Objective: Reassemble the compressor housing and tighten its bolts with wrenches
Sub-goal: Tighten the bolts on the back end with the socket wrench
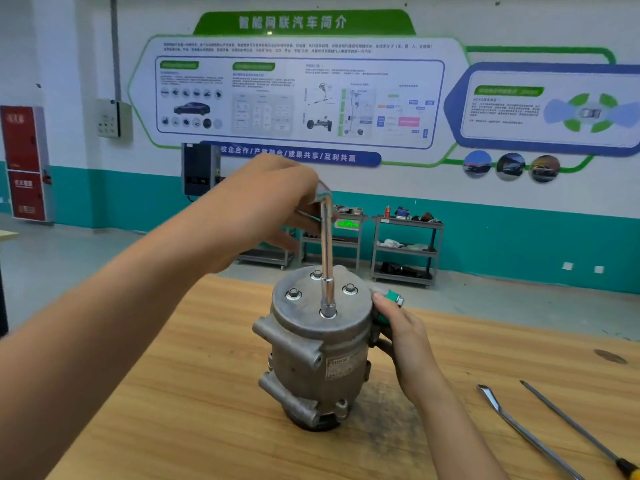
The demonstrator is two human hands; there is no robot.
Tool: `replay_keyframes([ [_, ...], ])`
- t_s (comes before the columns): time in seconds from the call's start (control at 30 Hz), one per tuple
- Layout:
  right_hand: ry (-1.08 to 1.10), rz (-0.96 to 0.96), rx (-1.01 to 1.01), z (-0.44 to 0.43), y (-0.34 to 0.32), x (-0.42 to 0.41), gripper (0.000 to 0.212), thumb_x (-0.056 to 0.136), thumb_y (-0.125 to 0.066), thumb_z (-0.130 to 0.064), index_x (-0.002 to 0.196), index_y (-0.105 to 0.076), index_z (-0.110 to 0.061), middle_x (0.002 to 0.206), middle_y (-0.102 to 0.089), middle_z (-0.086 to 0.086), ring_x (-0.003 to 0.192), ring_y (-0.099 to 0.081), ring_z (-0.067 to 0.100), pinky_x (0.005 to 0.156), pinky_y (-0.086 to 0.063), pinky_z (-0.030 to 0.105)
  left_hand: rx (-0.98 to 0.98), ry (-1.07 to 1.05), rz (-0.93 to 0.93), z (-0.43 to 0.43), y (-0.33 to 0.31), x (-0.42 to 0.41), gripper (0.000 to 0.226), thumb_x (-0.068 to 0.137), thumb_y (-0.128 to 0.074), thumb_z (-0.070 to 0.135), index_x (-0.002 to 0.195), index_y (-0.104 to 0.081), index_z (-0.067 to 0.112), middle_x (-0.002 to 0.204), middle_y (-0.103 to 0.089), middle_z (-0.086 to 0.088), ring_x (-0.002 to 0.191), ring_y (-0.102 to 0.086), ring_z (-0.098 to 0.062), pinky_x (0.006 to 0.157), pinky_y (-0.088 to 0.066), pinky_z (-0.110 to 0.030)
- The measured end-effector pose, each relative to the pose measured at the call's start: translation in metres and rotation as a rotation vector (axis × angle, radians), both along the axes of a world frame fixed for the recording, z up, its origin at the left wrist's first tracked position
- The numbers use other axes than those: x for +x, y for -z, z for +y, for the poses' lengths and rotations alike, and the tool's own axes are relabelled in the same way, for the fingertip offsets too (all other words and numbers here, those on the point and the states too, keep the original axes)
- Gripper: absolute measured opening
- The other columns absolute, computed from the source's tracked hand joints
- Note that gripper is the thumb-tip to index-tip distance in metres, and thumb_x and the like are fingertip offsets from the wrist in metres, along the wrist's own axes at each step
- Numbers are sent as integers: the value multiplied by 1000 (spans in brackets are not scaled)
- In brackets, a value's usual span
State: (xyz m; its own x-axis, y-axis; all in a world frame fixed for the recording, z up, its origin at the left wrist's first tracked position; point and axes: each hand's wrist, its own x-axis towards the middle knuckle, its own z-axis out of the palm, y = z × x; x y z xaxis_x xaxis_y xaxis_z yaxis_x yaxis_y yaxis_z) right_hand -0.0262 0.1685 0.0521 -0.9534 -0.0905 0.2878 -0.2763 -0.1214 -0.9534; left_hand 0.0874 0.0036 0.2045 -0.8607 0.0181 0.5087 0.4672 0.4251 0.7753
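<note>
Silver wrench (326, 244) is held upright by the left grip (273, 199), socket end on the grey compressor (311, 362), whose side is clasped by the right grip (401, 337).

The L-shaped wrench's (326, 251) socket covers whatever it sits on atop the compressor (317, 344), and its short arm is buried in the left hand (263, 206). The right hand's (398, 337) fingers disappear behind the compressor. To the right of the compressor, the screwdriver's (571, 421) handle and the pry bar's (536, 441) near end are cut off by the frame edge. The compressor's label (341, 367) is too small to read.
</note>
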Motion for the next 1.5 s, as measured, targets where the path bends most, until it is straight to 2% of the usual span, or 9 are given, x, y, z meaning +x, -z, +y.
replay_keyframes([
  [0.2, -10, 16, 7, -4, -6, 1, 16, 78, -61, -44, 72, -75, -41, 79, -72, -13, 94, -60, 14, 86, -47, 35, 57, -75, -2, -1, -1, 2, 30, 85, -34, 6, 98, -58, -7, 77, -73, 1, 74, -71, -15, 75, -54, -38],
  [0.37, 11, 29, -1, -5, -6, 3, 21, 85, -59, -39, 71, -75, -40, 102, -68, 13, 104, -57, 32, 95, -43, 47, 81, -132, 44, 0, 3, 1, 32, 84, -32, 4, 89, -63, -6, 75, -73, -2, 71, -70, -16, 74, -53, -35],
  [0.63, 9, 17, -20, -5, -5, 2, 23, 85, -60, -37, 69, -76, -36, 93, -69, 12, 91, -57, 20, 85, -47, 39, 104, -133, 89, 5, 8, 4, 43, 84, -34, 5, 64, -70, 18, 69, -72, 6, 70, -69, -11, 78, -53, -37],
  [0.83, 3, 15, -4, -1, -4, -1, 19, 83, -64, -36, 74, -76, -24, 90, -72, 6, 91, -61, 19, 88, -48, 40, 70, -106, 138, -1, 10, 6, 37, 88, -31, 3, 79, -65, 17, 75, -73, 5, 71, -69, -11, 69, -57, -31],
  [1.17, -23, -1, 1, -4, -7, -5, 18, 81, -66, -34, 78, -74, -18, 63, -63, -10, 68, -51, 12, 65, -39, 30, 170, -43, 155, -12, 14, -3, 40, 87, -30, -1, 81, -66, 15, 76, -74, 0, 75, -70, -14, 61, -57, -24],
  [1.3, -18, -37, -19, -7, -7, -5, 19, 83, -65, -35, 82, -74, -19, 61, -64, -13, 67, -53, 9, 65, -40, 26, 266, -48, 149, -4, 27, -2, 36, 93, -37, 17, 79, -69, 22, 83, -74, 7, 83, -69, -8, 75, -54, -31],
  [1.37, -5, -50, -30, -8, -6, -5, 20, 83, -64, -36, 81, -74, -18, 64, -66, -11, 71, -54, 11, 68, -41, 28, 292, -88, 175, 5, 38, -1, 40, 87, -40, 45, 76, -70, 21, 86, -73, 1, 90, -66, -19, 81, -53, -42],
  [1.43, -12, -40, -52, -7, -5, -4, 22, 82, -65, -37, 79, -76, -19, 70, -67, -5, 75, -54, 14, 70, -41, 30, 264, -147, 259, 14, 41, -1, 69, 69, -37, 66, 83, -64, 5, 89, -67, -18, 92, -61, -33, 81, -49, -49],
  [1.5, -11, -39, -71, -6, -4, -2, 22, 80, -65, -40, 78, -77, -21, 85, -68, 8, 83, -54, 19, 75, -41, 34, 189, -222, 436, 27, 43, -5, 72, 73, -37, 69, 78, -60, 2, 81, -64, -18, 81, -60, -33, 71, -47, -46],
])
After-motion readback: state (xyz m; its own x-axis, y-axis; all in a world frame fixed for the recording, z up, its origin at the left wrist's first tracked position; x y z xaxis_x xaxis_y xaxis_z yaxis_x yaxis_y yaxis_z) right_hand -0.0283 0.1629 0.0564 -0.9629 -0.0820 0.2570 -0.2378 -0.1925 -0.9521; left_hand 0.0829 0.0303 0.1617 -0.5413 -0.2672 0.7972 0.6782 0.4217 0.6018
